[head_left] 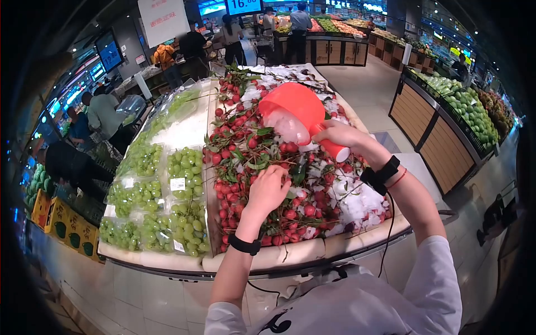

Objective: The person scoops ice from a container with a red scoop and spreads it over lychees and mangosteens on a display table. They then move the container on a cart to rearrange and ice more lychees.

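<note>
- White shirt (363,301) is seen closest up
- Red scoop (298,103) is gripped by its handle in the right hand (339,135), tilted, ice (286,125) held inside, right above the red fruit (290,214)
- Left hand (268,190) is set apart, fingers curled at the fruit; can't be told if anything's pinched
- Packed grapes (186,167) are laid left on the table (268,258)

Right hand (331,134) closed (left hand (269,190) lower)
</note>
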Demonstrator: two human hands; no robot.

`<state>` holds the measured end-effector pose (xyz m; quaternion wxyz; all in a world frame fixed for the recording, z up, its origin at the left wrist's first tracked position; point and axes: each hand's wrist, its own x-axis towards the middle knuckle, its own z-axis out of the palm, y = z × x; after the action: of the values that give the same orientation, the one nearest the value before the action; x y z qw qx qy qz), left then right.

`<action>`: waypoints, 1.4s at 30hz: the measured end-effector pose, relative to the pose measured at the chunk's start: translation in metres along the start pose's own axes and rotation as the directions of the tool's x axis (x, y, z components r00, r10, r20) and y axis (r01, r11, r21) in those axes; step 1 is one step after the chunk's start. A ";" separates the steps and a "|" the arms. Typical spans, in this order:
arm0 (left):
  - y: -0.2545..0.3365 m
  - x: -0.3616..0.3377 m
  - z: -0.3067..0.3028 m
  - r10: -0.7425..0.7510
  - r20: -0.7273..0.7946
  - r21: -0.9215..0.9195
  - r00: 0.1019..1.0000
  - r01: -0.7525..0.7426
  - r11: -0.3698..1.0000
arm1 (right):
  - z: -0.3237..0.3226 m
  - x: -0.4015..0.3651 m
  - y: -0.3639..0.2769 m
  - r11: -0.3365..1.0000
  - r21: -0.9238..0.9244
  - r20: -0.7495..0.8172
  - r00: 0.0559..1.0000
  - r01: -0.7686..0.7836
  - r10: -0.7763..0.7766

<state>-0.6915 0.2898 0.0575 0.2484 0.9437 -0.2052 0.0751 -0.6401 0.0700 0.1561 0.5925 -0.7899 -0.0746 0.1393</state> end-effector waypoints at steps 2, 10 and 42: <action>-0.016 0.003 -0.002 -0.015 -0.117 -0.005 0.993 0.015 1.000 | 0.009 0.015 -0.003 0.880 -0.472 0.078 0.997 0.053 -0.018; -0.046 0.027 0.013 -0.010 0.048 0.005 0.999 0.010 1.000 | 0.029 0.016 0.003 0.648 -0.751 0.039 0.988 0.128 -0.151; -0.036 0.020 -0.039 0.081 -0.104 0.139 0.991 -0.066 0.988 | -0.027 0.001 0.027 0.532 -0.823 -0.114 0.859 0.200 -0.499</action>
<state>-0.6600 0.3306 0.0803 0.1916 0.9447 -0.2204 0.1495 -0.6323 0.0375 0.1372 0.2029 -0.9467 -0.1851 -0.1684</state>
